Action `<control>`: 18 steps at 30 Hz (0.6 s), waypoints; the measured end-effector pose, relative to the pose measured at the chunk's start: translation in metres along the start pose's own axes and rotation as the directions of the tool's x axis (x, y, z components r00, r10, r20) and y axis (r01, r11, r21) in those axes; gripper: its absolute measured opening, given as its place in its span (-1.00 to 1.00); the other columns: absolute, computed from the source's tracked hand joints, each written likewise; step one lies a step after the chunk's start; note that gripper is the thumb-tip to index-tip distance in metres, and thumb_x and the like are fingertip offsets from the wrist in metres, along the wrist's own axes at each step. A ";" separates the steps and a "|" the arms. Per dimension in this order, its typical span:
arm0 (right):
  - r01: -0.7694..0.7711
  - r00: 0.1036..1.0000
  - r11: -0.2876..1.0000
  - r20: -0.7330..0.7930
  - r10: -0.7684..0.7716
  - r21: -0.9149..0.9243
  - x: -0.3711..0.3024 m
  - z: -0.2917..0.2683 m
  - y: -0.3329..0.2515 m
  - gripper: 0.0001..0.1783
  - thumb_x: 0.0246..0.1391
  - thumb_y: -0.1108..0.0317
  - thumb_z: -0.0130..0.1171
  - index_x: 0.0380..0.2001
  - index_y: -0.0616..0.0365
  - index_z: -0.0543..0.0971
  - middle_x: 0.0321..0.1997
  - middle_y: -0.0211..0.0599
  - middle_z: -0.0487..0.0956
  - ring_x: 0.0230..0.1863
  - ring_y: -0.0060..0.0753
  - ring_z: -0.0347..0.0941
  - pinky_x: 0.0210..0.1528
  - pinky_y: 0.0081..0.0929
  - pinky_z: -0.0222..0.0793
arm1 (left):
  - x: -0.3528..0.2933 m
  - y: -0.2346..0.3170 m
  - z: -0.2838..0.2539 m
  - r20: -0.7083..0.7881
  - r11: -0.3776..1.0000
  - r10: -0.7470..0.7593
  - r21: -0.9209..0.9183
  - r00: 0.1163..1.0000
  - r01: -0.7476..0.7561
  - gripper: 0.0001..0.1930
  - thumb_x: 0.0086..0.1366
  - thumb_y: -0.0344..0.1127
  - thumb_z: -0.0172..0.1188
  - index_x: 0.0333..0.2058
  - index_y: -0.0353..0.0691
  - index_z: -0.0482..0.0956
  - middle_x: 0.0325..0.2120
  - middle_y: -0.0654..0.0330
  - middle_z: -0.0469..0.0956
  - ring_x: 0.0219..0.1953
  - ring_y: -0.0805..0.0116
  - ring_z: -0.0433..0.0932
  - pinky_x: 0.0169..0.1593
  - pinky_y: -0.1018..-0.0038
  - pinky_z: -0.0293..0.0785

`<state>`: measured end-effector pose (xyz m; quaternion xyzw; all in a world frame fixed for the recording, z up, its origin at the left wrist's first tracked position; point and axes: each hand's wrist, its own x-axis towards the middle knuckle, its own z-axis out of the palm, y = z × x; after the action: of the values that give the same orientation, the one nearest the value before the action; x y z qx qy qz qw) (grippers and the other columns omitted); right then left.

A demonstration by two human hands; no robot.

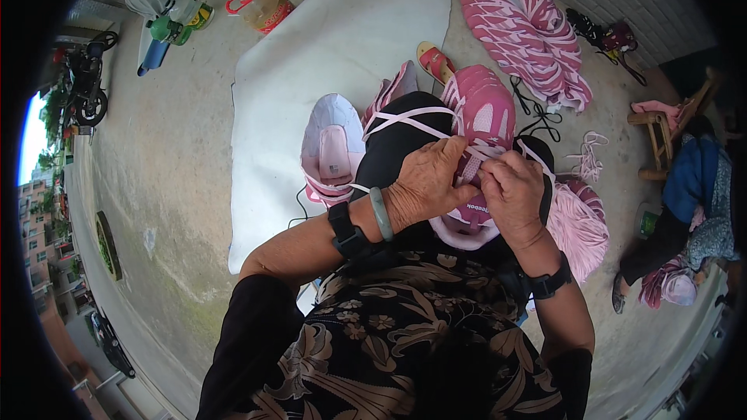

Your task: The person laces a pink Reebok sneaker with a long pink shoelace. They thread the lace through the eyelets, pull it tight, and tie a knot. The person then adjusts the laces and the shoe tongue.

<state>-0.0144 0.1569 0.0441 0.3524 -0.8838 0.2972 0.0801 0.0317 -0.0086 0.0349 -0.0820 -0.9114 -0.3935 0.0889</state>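
Observation:
A pink sneaker [476, 101] rests on my lap, toe pointing away from me and its collar toward my body. My left hand [428, 180] is closed on the sneaker's left side, thumb and fingers at the lacing over the tongue. On the other side, my right hand [512, 190] pinches a pale pink shoelace [405, 118] near the eyelets; the fingertips partly hide the lace. Loose ends of it trail over both my dark-trousered legs. Left of my knee lies another pink sneaker [334, 152] with a pale lining.
A white sheet [311, 54] covers the ground ahead. Beyond my right knee are a heap of pink sneakers [529, 39], black cord [537, 113] and a bundle of pink laces [576, 225]. Another person [692, 187] sits at the right by a wooden chair [657, 128]. A jug [264, 9] stands far left.

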 end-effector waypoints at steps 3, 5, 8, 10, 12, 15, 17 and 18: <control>0.020 0.998 1.000 0.055 -0.019 -0.017 0.005 0.007 -0.006 -0.86 -0.26 0.36 0.19 -0.51 0.05 0.51 -0.49 -0.42 0.40 -0.37 -0.33 0.39 -0.25 -0.34 0.13 | -0.003 -0.003 -0.003 0.019 0.997 -0.081 0.013 0.997 0.081 -0.53 -0.13 -0.32 0.28 -0.20 -0.32 0.37 -0.51 0.07 0.47 -0.49 0.19 0.52 -0.37 0.40 0.47; 0.012 0.997 0.998 0.080 -0.008 -0.057 0.009 0.009 -0.010 -0.85 -0.26 0.34 0.19 -0.50 0.05 0.51 -0.48 -0.41 0.39 -0.35 -0.33 0.39 -0.25 -0.32 0.11 | -0.004 -0.003 -0.006 0.087 0.971 -0.223 -0.071 0.971 0.229 -0.60 -0.10 -0.36 0.24 -0.23 -0.33 0.42 -0.48 0.06 0.49 -0.46 0.18 0.54 -0.35 0.42 0.47; -0.024 0.995 0.997 0.097 0.031 -0.069 0.010 0.017 -0.009 -0.84 -0.28 0.34 0.20 -0.51 0.06 0.51 -0.48 -0.40 0.39 -0.34 -0.34 0.39 -0.25 -0.31 0.10 | -0.005 -0.004 -0.006 0.058 0.960 -0.222 -0.164 0.973 0.228 -0.66 -0.08 -0.41 0.19 -0.24 -0.34 0.47 -0.45 0.03 0.50 -0.43 0.17 0.55 -0.33 0.44 0.47; -0.016 0.997 0.998 0.077 0.020 -0.061 0.011 0.022 -0.007 -0.85 -0.31 0.36 0.20 -0.54 0.06 0.49 -0.49 -0.40 0.38 -0.35 -0.36 0.39 -0.25 -0.31 0.10 | -0.006 -0.009 -0.003 0.014 0.969 -0.163 -0.186 0.987 0.162 -0.66 -0.06 -0.43 0.16 -0.22 -0.34 0.48 -0.45 0.02 0.50 -0.43 0.15 0.55 -0.33 0.43 0.47; 0.114 0.992 0.987 0.060 -0.107 -0.116 0.017 0.024 -0.001 -0.87 -0.34 0.39 0.18 -0.58 0.05 0.46 -0.51 -0.40 0.37 -0.38 -0.37 0.37 -0.27 -0.32 0.09 | -0.003 -0.012 0.000 -0.007 0.977 -0.113 -0.182 0.994 0.110 -0.65 -0.04 -0.42 0.16 -0.21 -0.34 0.48 -0.45 0.01 0.50 -0.43 0.11 0.54 -0.33 0.41 0.48; 0.196 0.981 0.962 0.039 -0.192 -0.191 0.011 0.008 0.001 -0.88 -0.35 0.42 0.15 -0.62 0.05 0.43 -0.54 -0.41 0.33 -0.44 -0.39 0.34 -0.29 -0.34 0.08 | 0.000 -0.005 0.002 -0.021 0.999 -0.047 -0.016 0.999 0.046 -0.66 -0.04 -0.39 0.16 -0.23 -0.37 0.48 -0.43 -0.01 0.49 -0.43 0.05 0.53 -0.33 0.36 0.48; 0.224 0.974 0.948 0.022 -0.225 -0.224 0.003 -0.012 -0.005 -0.88 -0.34 0.43 0.14 -0.63 0.05 0.40 -0.57 -0.43 0.30 -0.48 -0.39 0.32 -0.31 -0.35 0.08 | -0.001 -0.006 0.005 -0.038 1.000 0.004 0.029 0.999 -0.003 -0.67 -0.01 -0.35 0.15 -0.23 -0.38 0.49 -0.41 -0.04 0.48 -0.44 0.01 0.51 -0.33 0.32 0.47; 0.179 0.982 0.965 -0.021 -0.187 -0.189 -0.008 -0.026 -0.006 -0.87 -0.28 0.42 0.16 -0.61 0.04 0.40 -0.59 -0.42 0.28 -0.52 -0.37 0.29 -0.32 -0.35 0.06 | -0.004 -0.005 0.004 -0.032 0.999 -0.005 0.045 0.999 0.006 -0.67 0.00 -0.34 0.15 -0.23 -0.38 0.49 -0.40 -0.05 0.47 -0.44 0.01 0.51 -0.33 0.32 0.47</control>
<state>-0.0066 0.1733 0.0655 0.4177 -0.8697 0.2113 0.1568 0.0336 -0.0096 0.0277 -0.0711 -0.9187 -0.3742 0.1041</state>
